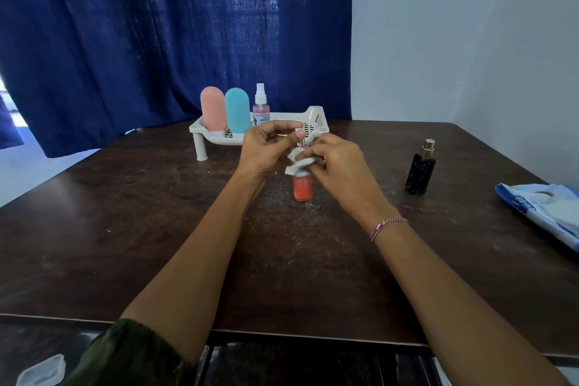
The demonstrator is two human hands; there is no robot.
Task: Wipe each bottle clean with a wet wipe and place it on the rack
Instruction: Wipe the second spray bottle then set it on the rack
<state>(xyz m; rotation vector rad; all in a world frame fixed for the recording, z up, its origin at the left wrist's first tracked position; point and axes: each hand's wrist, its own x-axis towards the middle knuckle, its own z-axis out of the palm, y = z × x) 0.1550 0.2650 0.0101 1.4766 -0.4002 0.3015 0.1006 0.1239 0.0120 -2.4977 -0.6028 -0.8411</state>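
Nearest the camera, a clear lid (40,370) lies at lower left beside a green sleeve (131,354). Both forearms reach over the table (125,213) to its middle, where the orange bottle (302,188) stands upright, apparently on the tabletop. The left hand (266,147) pinches the bottle's pump top between thumb and curled fingers, evidently to steady it. The right hand (338,160) clenches a crumpled wipe (297,163) round the neck, so the rubbing meets a fixed bottle. To the right, well apart, stands a black bottle (420,171), probably unwiped; the wipe pack (542,210) lies at the table's edge on the right hand's side. Beyond the hands, the rack (316,122) holds a pink bottle (213,108), a blue bottle (237,110) and a spray bottle (261,106) at its left, before a curtain (156,41).
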